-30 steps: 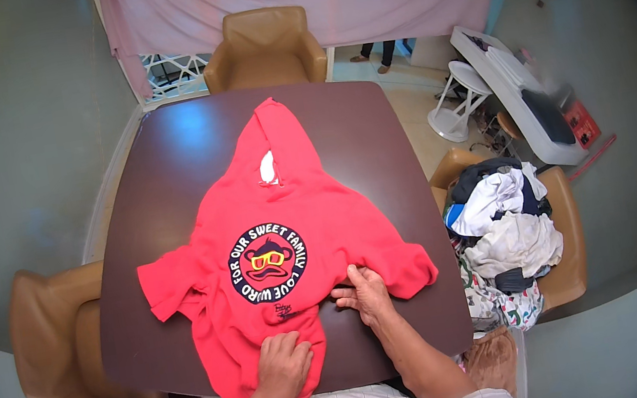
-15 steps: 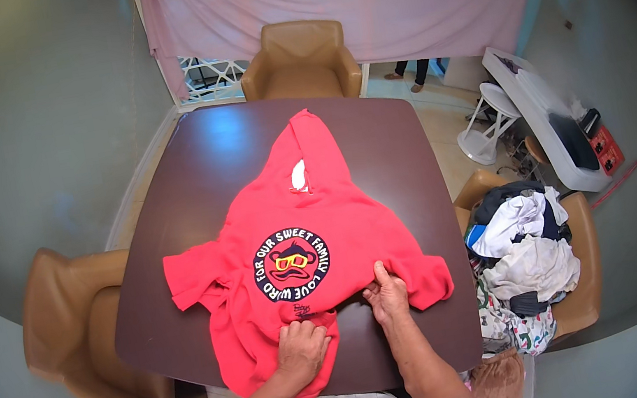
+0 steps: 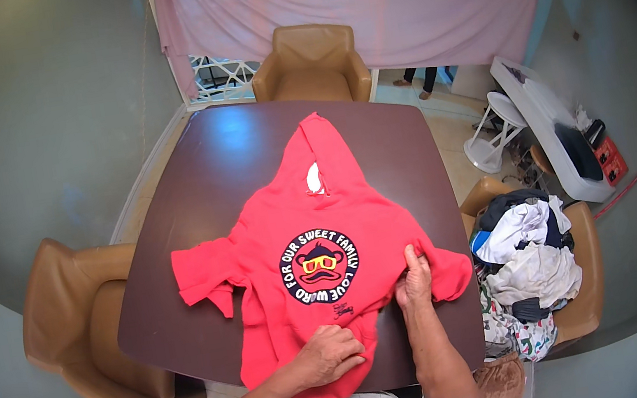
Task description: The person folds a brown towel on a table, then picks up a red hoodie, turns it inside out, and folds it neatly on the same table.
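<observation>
A red short-sleeved hoodie (image 3: 264, 274) lies front up on the brown table, its hood pointing to the far side. On its chest is a round black badge with a cartoon monkey face in yellow glasses. My left hand (image 3: 330, 354) is closed on the cloth below the badge, fingers curled into the lower front. At the garment's right side, below the sleeve, my right hand (image 3: 413, 277) grips the edge with the thumb on top; its other fingers are partly hidden. The lower hem hangs over the table's near edge, against my body.
The dark brown table (image 3: 190, 178) has tan armchairs at its left (image 3: 87, 319) and far side (image 3: 310, 58). On a chair at the right sits a heap of mixed clothes (image 3: 524, 258). Farther off are a white stool (image 3: 499, 129) and a person's legs (image 3: 423, 82) below a pink curtain.
The hoodie's body has shifted to the right and its lower front lies flatter, with the badge now more level. Both hands have moved right with the cloth. The view has turned slightly.
</observation>
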`<state>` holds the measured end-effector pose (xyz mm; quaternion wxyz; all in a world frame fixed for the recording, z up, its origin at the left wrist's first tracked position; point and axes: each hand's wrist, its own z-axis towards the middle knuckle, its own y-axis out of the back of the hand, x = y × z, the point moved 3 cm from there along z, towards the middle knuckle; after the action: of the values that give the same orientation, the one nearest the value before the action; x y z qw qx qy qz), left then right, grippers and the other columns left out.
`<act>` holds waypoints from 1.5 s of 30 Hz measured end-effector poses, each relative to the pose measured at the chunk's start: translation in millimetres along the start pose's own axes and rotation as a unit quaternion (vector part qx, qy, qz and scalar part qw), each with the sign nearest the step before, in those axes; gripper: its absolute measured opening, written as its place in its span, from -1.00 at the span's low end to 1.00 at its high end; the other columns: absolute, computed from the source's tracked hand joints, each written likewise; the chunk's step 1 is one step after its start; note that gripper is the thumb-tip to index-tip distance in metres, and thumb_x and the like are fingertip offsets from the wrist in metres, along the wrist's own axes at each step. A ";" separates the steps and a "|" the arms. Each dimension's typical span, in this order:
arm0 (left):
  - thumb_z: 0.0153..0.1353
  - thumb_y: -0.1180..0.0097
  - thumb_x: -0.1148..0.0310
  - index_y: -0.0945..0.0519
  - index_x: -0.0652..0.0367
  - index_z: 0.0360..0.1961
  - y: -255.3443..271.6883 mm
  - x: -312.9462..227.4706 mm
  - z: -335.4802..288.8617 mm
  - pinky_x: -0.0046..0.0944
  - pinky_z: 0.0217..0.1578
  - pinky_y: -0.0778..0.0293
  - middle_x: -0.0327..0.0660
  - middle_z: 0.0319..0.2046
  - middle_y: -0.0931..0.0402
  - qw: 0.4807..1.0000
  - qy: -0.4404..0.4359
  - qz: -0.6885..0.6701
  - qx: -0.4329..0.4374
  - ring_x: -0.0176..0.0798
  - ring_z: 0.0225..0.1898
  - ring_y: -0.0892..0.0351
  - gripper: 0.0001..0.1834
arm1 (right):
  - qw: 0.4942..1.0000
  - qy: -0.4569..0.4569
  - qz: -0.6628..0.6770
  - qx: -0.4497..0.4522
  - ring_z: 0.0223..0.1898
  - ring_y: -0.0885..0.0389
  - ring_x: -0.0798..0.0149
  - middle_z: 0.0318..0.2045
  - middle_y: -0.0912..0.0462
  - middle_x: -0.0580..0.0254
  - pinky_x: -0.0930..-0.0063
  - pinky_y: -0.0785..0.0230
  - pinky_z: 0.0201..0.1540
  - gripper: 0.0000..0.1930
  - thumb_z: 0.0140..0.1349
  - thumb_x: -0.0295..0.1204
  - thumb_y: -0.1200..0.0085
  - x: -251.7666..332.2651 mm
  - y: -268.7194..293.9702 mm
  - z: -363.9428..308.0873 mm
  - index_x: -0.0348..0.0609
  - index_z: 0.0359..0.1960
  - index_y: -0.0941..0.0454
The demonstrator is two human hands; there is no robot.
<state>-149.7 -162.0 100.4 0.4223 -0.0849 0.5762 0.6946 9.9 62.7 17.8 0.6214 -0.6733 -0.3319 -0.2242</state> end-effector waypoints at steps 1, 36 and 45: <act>0.41 -0.29 0.17 -0.70 0.03 -0.14 -4.9 0.7 -1.8 -0.06 0.03 -0.39 -0.21 -0.26 -0.57 1.000 -0.002 -0.005 0.029 -0.08 -0.09 -0.54 -0.81 | 1.000 0.009 0.002 0.001 0.16 -0.71 0.22 0.16 -0.72 0.17 0.14 -0.62 0.26 -0.70 0.59 -0.31 -0.14 2.3 0.0 2.9 -0.15 0.23 -0.58; 0.25 -0.43 0.18 -0.62 0.26 0.11 35.1 101.8 -91.3 0.22 0.29 -0.36 0.14 0.27 -0.50 0.875 0.323 0.282 -0.227 0.23 0.31 -0.46 -0.49 | 0.989 -0.036 -0.105 0.101 0.22 -0.64 0.25 0.23 -0.66 0.16 0.24 -0.50 0.31 -0.56 0.46 -0.48 -0.23 32.8 -12.6 -46.5 -0.30 0.33 -0.53; 0.24 -0.43 0.17 -0.65 0.24 0.08 34.3 103.0 -91.4 0.21 0.29 -0.36 0.13 0.26 -0.51 0.872 0.318 0.301 -0.219 0.21 0.32 -0.46 -0.52 | 0.873 -0.081 -0.466 0.123 0.11 -0.71 0.20 0.12 -0.74 0.10 0.24 -0.56 0.21 -0.42 0.35 -0.30 -0.39 91.8 -8.4 -40.4 -0.39 0.30 -0.54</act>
<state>-271.6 -190.6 33.7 -0.0426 -0.2143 0.5105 0.8316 70.6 38.4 94.3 0.4936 -0.3748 -0.6811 -0.3899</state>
